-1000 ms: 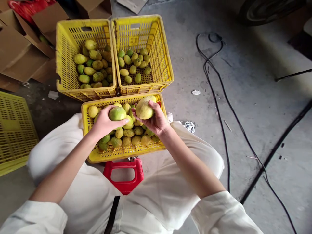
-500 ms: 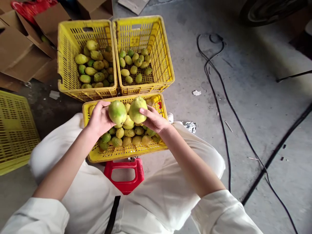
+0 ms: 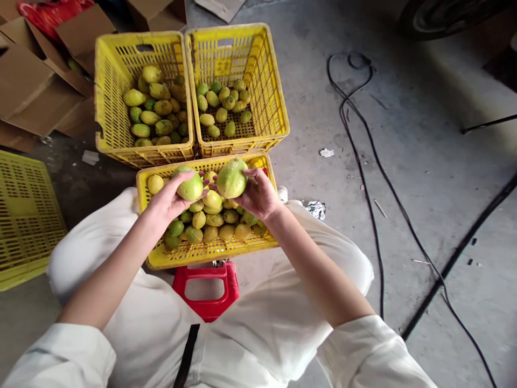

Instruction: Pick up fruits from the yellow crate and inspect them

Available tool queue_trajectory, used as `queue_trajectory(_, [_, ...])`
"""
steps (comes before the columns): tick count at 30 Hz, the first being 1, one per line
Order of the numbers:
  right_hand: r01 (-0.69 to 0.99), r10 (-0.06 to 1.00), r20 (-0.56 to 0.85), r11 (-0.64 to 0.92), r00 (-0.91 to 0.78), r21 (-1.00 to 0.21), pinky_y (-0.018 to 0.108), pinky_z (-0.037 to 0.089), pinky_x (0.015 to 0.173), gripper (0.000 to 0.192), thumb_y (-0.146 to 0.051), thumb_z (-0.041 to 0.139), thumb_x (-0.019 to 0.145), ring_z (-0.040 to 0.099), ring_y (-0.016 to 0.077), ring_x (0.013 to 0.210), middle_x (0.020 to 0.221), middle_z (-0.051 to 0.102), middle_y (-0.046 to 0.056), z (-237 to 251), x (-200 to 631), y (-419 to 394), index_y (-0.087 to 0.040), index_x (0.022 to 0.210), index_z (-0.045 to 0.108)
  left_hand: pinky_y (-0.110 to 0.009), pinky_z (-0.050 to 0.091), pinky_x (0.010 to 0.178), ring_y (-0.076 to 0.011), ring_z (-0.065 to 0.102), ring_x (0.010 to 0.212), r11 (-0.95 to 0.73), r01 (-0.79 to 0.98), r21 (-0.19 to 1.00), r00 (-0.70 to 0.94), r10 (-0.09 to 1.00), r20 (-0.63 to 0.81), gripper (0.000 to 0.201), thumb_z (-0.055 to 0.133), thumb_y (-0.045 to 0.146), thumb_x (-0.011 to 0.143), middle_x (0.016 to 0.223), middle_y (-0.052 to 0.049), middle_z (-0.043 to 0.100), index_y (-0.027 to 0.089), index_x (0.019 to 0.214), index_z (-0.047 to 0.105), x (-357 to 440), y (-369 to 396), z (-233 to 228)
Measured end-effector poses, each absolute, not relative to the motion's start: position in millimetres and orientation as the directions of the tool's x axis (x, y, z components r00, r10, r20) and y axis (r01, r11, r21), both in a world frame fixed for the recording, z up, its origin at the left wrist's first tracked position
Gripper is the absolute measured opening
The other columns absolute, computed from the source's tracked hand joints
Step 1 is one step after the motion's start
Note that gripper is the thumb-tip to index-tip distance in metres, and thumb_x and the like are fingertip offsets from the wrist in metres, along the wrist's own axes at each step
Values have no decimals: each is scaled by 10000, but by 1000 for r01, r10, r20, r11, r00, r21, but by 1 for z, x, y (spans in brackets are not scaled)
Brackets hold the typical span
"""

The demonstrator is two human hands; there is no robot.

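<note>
Nearest are the person's white trousers [image 3: 97, 237], the knees spread wide, with a black strap [image 3: 188, 353] hanging down the middle. Between the thighs shows a red plastic piece [image 3: 231, 288] with a rounded opening. Just beyond it, a shallow-looking yellow plastic crate [image 3: 214, 252] sits between the knees, loaded with yellow and green fruit [image 3: 214, 220] of mixed sizes.

Both hands are above this crate. The left hand [image 3: 166, 200] grasps a large green fruit [image 3: 190, 188], thumb over its top. The right hand [image 3: 260, 196] grasps a large yellow-green fruit [image 3: 232, 179], its thumb along the right side. The two held fruits are near each other, with fingertips in the gap between them.

At the left edge stands another slatted yellow crate [image 3: 28, 207]. Crumpled foil [image 3: 316, 209] lies beside the right knee, and a thick black cable [image 3: 458, 258] crosses the concrete floor [image 3: 311, 97] farther right, along with thinner black cord.

Past the near crate, two deeper yellow crates stand side by side: the left rear crate [image 3: 109, 91] holds a fuller heap, the right rear crate [image 3: 270, 91] a sparser layer of smaller fruit. Farther back are cardboard boxes [image 3: 36, 91], red plastic [image 3: 52, 19] among them, and, at upper right, a dark wheel [image 3: 440, 21].
</note>
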State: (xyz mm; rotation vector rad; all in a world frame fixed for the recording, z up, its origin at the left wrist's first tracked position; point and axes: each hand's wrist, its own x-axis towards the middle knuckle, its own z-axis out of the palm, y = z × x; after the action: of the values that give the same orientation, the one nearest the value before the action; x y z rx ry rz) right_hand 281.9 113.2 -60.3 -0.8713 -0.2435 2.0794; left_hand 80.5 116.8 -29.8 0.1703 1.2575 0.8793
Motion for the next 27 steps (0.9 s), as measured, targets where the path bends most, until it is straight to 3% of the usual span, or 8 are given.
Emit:
queue_trajectory(3, [-615, 778, -527, -610, -343, -500, 502, 635, 1022, 314, -411, 736, 837, 701, 295, 1265, 1104, 792, 48, -61, 283, 112, -267, 1092, 621, -369, 647, 940, -248, 736, 1067, 625, -560, 544, 13, 663, -748, 129, 737, 287, 886, 923, -48, 723, 219, 941, 642, 81, 119, -24])
queue_trajectory(6, [-605, 774, -544, -612, -325, -509, 493, 645, 1006, 326, -444, 773, 826, 721, 288, 1224, 1032, 787, 32, -62, 286, 112, -264, 1049, 616, -421, 611, 1023, -284, 701, 1187, 537, -650, 537, 12, 714, -700, 275, 566, 473, 978, 977, -68, 745, 215, 1036, 642, 80, 119, -15])
queue_trajectory(9, [-616, 789, -505, -600, -351, -510, 492, 633, 1030, 312, -370, 783, 810, 708, 283, 1250, 1077, 788, 34, -61, 287, 112, -262, 1048, 614, -491, 549, 1101, -310, 623, 1341, 478, -672, 565, 53, 792, -608, 268, 449, 371, 1003, 1117, -77, 759, 236, 1130, 643, 79, 118, -9])
queue_trajectory(12, [-651, 804, -471, -581, -364, -488, 531, 617, 1044, 324, -406, 744, 835, 678, 301, 1297, 1175, 781, 60, -57, 287, 112, -263, 1096, 615, -477, 489, 1169, -289, 563, 1417, 445, -644, 622, 40, 832, -553, 242, 485, 296, 1012, 1169, -71, 759, 254, 1188, 645, 80, 119, -10])
queue_trajectory(17, [-713, 814, -429, -563, -392, -417, 623, 587, 1044, 388, -466, 607, 896, 665, 342, 1301, 1198, 771, 117, -51, 286, 112, -220, 1196, 606, -474, 520, 1147, -317, 548, 1413, 471, -679, 563, 27, 782, -622, 327, 586, 453, 958, 1161, -60, 769, 290, 1235, 645, 79, 118, -17])
queue_trajectory(20, [-716, 822, -442, -547, -360, -434, 564, 619, 1015, 335, -438, 596, 915, 725, 307, 1179, 1063, 782, 81, -51, 285, 112, -224, 1172, 614, -493, 530, 1137, -320, 550, 1406, 478, -689, 544, 53, 783, -620, 276, 583, 362, 957, 1142, -18, 780, 302, 1218, 649, 78, 118, -17])
queue_trajectory(24, [-707, 818, -484, -540, -312, -457, 457, 657, 944, 288, -446, 621, 926, 768, 250, 967, 876, 753, 24, -50, 284, 111, -228, 1112, 641, -444, 538, 1123, -288, 563, 1391, 511, -678, 528, 89, 770, -631, 213, 502, 343, 1005, 1040, -37, 782, 273, 1126, 662, 81, 119, -14])
queue_trajectory(27, [-704, 809, -504, -546, -302, -455, 438, 631, 981, 209, -399, 557, 960, 761, 233, 1037, 909, 768, 23, -47, 283, 110, -239, 1066, 641, -436, 550, 1106, -291, 577, 1368, 493, -686, 535, 95, 790, -606, 326, 454, 484, 1029, 1007, -58, 764, 251, 1115, 665, 82, 119, -10])
